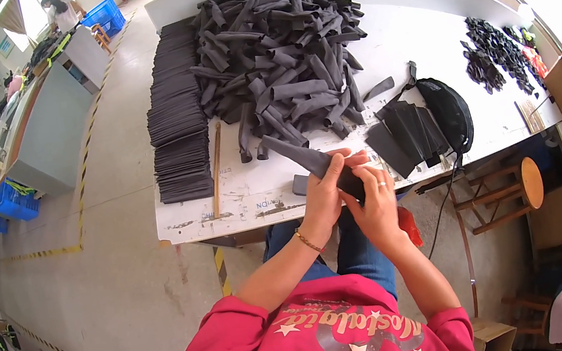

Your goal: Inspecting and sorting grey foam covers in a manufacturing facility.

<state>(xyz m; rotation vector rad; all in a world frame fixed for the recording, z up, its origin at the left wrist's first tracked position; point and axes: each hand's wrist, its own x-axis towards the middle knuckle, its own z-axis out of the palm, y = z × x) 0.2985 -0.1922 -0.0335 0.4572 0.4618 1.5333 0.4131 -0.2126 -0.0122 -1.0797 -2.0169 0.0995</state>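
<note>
Near the front edge of the white table (266, 194), a dark grey fabric tube (299, 156) is held between my two hands. My left hand (323, 194) pinches it with thumb and fingers, and its far end points up and left. My right hand (376, 202), with a ring on one finger, closes around the near, darker end and hides part of it. Just beyond lies a big loose heap of similar fabric tubes (283, 56). Left of the heap, flat dark pieces are stacked in a long neat row (175, 119).
A thin wooden stick (218, 171) lies beside the row. To the right are flat dark pieces (408, 135), a black rounded fabric item (448, 114) and small dark pieces (495, 54). A wooden stool (531, 182) stands right of the table. Other people sit farther off.
</note>
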